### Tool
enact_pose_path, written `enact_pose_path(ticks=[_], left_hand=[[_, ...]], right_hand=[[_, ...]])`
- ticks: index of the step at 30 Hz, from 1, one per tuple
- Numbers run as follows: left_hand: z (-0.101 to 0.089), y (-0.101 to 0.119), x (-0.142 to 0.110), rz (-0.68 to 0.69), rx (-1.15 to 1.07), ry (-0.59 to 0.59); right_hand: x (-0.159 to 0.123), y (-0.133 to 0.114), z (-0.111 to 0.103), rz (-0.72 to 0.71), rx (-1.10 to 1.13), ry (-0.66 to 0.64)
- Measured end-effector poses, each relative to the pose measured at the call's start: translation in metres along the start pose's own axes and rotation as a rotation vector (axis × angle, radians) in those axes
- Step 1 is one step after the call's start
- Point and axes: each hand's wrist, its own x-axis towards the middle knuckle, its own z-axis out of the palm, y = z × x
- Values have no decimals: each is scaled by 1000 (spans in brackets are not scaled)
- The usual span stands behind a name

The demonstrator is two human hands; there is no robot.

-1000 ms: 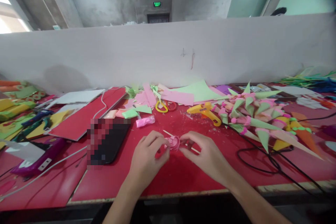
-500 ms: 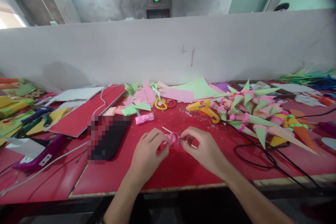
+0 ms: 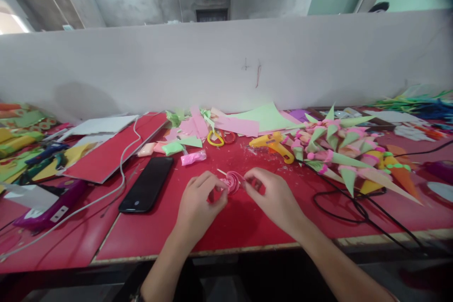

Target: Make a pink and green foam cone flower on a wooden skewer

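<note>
A small pink rolled flower (image 3: 232,181) on a thin wooden stick is held between both my hands, just above the red table (image 3: 226,231). My left hand (image 3: 200,200) pinches the flower's left side with curled fingers. My right hand (image 3: 271,196) pinches its right side, where the stick runs under the fingers. The stick's far tip pokes out to the upper left of the flower.
A black phone (image 3: 146,184) lies left of my hands, crossed nearby by a white cable (image 3: 122,170). Behind are a yellow glue gun (image 3: 272,144), yellow-handled scissors (image 3: 215,139), pink and green paper scraps, and a heap of paper cones (image 3: 339,151). Black cables (image 3: 354,205) loop at right. A white partition wall stands behind.
Both hands with the pink flower have shifted slightly away from me. The flower has turned so its spiral face shows. The view has tilted a little.
</note>
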Motion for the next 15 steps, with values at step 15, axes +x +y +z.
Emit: enact_pose_path(ticks=[15], left_hand=[[9,-18,-1,-480,235,-224]], right_hand=[[16,52,-11,242,-528,-60]])
